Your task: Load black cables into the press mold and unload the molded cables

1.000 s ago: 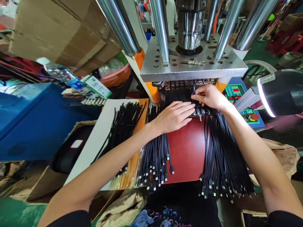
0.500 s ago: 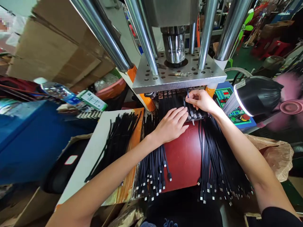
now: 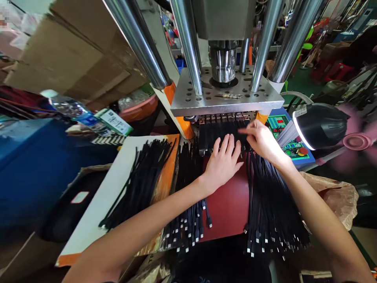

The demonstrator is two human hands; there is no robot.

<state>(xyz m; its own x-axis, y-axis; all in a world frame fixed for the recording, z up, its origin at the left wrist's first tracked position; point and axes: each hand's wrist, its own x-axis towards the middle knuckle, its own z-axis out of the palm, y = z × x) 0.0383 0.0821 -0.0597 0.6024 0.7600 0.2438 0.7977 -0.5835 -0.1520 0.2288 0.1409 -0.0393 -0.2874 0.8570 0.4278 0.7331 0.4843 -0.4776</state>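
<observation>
Cluttered workshop around a steel press plate [image 3: 226, 103] and a red work surface [image 3: 228, 214].
In the head view, we see a row of black cables [image 3: 219, 131] side by side at the press, in front of the plate. Our left hand [image 3: 224, 160] spreads its fingers at the row's near edge; our right hand [image 3: 260, 139] curls with the index finger out at its right part, and we cannot tell whether it pinches a cable.
</observation>
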